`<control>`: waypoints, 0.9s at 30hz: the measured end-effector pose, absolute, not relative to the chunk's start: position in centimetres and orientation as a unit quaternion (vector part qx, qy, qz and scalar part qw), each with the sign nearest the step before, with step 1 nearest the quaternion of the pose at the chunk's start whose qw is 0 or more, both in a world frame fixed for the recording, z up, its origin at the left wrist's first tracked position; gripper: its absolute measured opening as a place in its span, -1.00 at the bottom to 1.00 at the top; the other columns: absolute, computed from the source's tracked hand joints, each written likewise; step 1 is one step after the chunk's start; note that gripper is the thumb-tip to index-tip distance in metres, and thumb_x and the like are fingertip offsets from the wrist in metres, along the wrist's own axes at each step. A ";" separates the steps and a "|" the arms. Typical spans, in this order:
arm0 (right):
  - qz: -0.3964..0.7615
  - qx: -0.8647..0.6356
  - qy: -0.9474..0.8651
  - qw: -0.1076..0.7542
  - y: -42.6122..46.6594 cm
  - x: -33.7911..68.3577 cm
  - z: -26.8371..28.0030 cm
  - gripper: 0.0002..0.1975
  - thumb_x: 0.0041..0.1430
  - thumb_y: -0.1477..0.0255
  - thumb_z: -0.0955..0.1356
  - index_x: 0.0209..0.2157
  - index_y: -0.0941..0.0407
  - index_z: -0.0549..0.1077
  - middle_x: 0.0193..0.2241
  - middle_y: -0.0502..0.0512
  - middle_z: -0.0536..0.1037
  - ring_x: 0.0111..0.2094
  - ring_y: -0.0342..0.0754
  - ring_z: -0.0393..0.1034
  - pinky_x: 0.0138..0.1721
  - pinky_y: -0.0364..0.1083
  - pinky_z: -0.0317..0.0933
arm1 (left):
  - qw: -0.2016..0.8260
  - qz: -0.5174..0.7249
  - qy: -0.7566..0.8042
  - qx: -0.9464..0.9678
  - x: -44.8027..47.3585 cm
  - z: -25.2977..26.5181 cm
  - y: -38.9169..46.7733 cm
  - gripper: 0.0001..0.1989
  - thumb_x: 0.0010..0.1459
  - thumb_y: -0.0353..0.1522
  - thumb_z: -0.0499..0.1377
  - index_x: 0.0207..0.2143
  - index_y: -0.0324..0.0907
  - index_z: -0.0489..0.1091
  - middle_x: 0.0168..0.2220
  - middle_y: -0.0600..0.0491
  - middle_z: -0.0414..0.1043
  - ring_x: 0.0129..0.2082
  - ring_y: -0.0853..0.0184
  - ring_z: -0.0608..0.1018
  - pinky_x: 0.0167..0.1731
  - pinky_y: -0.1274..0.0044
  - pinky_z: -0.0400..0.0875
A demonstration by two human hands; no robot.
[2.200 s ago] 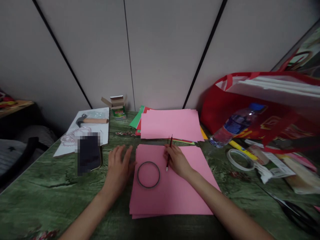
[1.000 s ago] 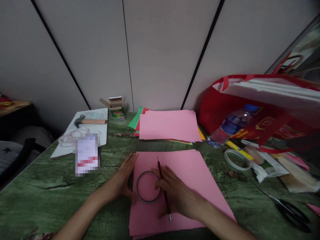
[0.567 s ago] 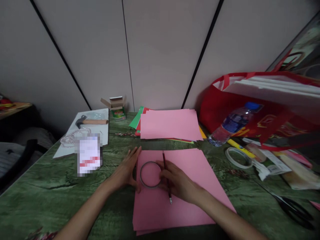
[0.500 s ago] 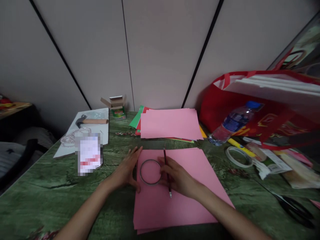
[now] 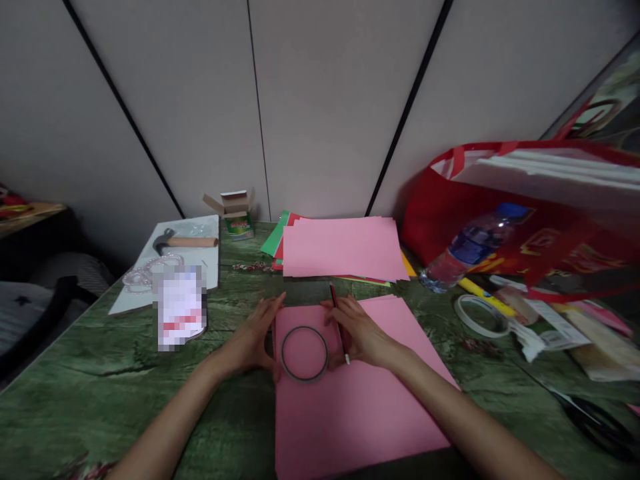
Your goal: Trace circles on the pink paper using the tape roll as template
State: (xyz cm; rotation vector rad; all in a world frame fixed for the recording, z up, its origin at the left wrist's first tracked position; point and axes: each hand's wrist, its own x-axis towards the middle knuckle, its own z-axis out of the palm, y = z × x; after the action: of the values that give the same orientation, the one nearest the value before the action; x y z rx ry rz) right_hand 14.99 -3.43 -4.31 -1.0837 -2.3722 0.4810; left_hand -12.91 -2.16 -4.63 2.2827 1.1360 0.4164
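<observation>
A stack of pink paper (image 5: 360, 413) lies on the table in front of me. On its upper left part rests a thin grey ring (image 5: 305, 381), flat on the top sheet. Along the stack's left edge sits my left hand (image 5: 255, 339), fingers apart and pressed near the paper's side, holding nothing. My right hand (image 5: 367, 337) is on the paper just right of the ring, with a dark red pencil (image 5: 345, 343) held in its fingers, its pale end toward me. The right fingertips are partly hidden behind the hand.
More pink sheets (image 5: 345, 247) lie over coloured paper at the back. Left are a hammer (image 5: 197, 243) on a white board and a blurred-out item (image 5: 180, 307). Right are a bottle (image 5: 467, 247), a tape roll (image 5: 483, 317), scissors (image 5: 595, 420) and a red bag (image 5: 425, 207).
The upper pink sheets and the ring have shifted toward me. My right hand, still with the pencil, has moved slightly up and right, away from the ring. My left hand stays by the left edge.
</observation>
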 end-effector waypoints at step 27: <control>0.204 -0.340 -0.845 0.360 -6.1 11.7 -6.0 -0.76 0.01 0.57 0.37 -0.24 0.07 0.37 0.03 0.23 0.33 0.14 0.11 0.16 0.03 0.10 0.25 | 0.288 0.226 0.416 0.832 -13.7 -5.7 -3.3 0.43 -0.47 -0.26 0.49 0.27 0.10 -0.46 0.24 -0.15 0.00 0.24 -0.05 0.08 0.16 0.07 0.00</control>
State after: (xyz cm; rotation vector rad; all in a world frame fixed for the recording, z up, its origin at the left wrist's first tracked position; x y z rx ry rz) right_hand 11.73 -6.08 -6.00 -0.8762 -2.1781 0.5249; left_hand -13.75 -3.31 -5.65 2.2221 1.1121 0.6046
